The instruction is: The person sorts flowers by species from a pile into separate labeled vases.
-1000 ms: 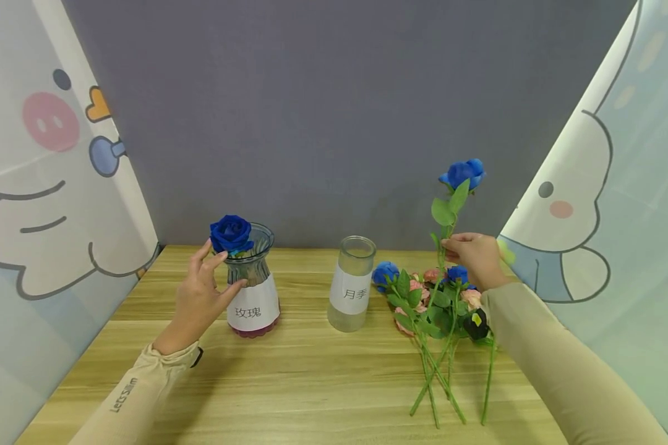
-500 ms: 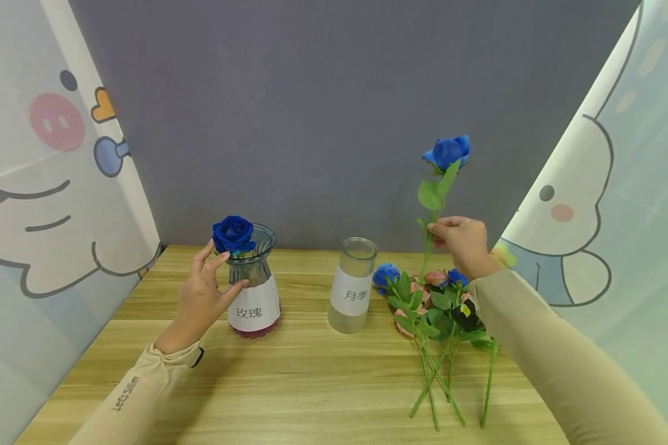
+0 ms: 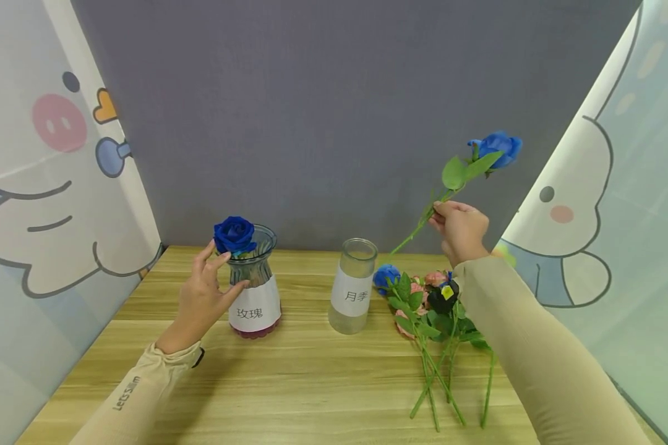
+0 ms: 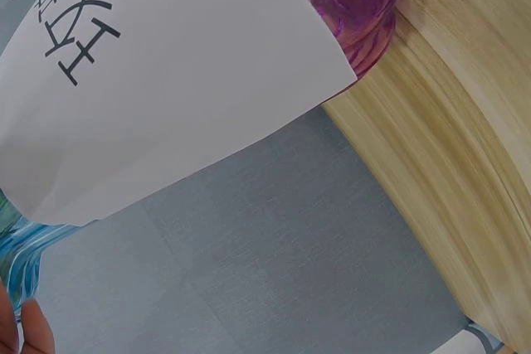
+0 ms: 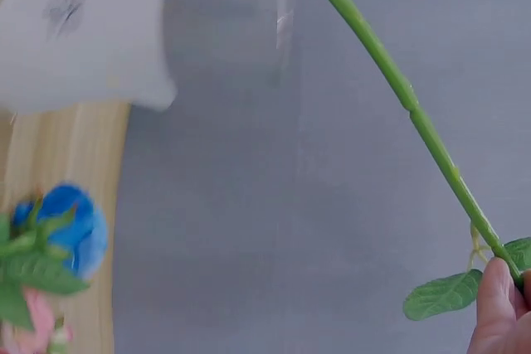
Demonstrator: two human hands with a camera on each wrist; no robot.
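My left hand [image 3: 200, 303] rests thumb and bent fingers around the neck of a flared glass vase [image 3: 254, 309] with a white label, a dark blue rose [image 3: 234, 233] at its rim. In the left wrist view, fingertips [image 4: 37, 329] lie by the bluish neck. My right hand [image 3: 462, 232] pinches the green stem of a lighter blue flower [image 3: 501, 150], raised and slanting, its head up to the right. The bare stem end [image 5: 357, 22] points toward a clear labelled glass vase [image 3: 349, 293], outside and to the right of its mouth.
Blue, pink and dark flowers [image 3: 386, 277] lie heaped right of the clear vase, their green stems [image 3: 448, 392] reaching toward the front. A grey wall [image 3: 334, 123] stands behind the wooden table [image 3: 289, 389], with printed cartoon sheets at both sides.
My right hand has moved up with its flower, first to the left; the flower has then tilted, head right and stem end left toward the clear vase. My left hand stays at its vase.
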